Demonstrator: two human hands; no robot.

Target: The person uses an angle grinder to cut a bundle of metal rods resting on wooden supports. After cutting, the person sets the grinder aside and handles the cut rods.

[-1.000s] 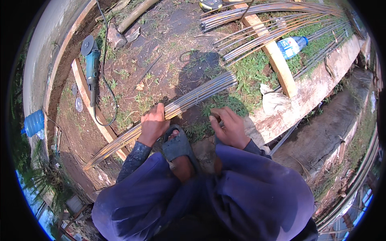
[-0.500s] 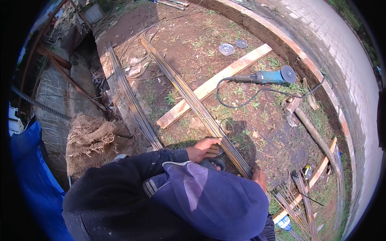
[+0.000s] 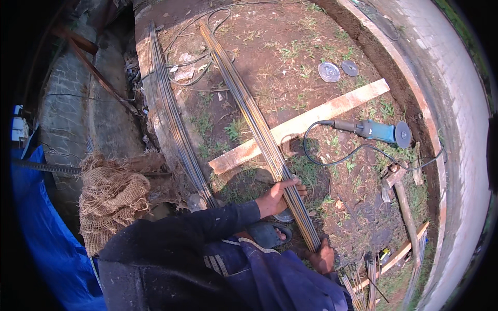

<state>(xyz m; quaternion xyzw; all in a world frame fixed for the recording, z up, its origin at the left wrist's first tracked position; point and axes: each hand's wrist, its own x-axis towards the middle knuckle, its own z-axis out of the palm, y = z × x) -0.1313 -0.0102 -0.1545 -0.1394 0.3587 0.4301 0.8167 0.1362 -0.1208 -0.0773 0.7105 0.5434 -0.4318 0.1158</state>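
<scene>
A long bundle of thin steel rods (image 3: 248, 106) slants across a wooden plank (image 3: 332, 106), its far end on the bare soil. My left hand (image 3: 279, 196) wraps round the bundle from the left side, thumb over the top and fingertips showing past its right edge. At the near end of the rods, my right hand (image 3: 324, 257) cups the rod tips, its fingers closed against them. Below my left hand a sandalled foot (image 3: 270, 234) stands beside the bundle. A second rod bundle (image 3: 179, 124) lies on the ground to the left.
An angle grinder (image 3: 381, 132) with a looping cord lies right of the bundle. Two cutting discs (image 3: 329, 72) lie beyond the plank. A hammer (image 3: 402, 194) and shorter rods (image 3: 358, 287) are at right. Burlap sacking (image 3: 111, 194) and a blue tarp (image 3: 44, 228) lie left.
My left hand has gone from resting at the bundle's edge to wrapping round it. The view has shifted, so the ground things appear farther right and the foot shows more.
</scene>
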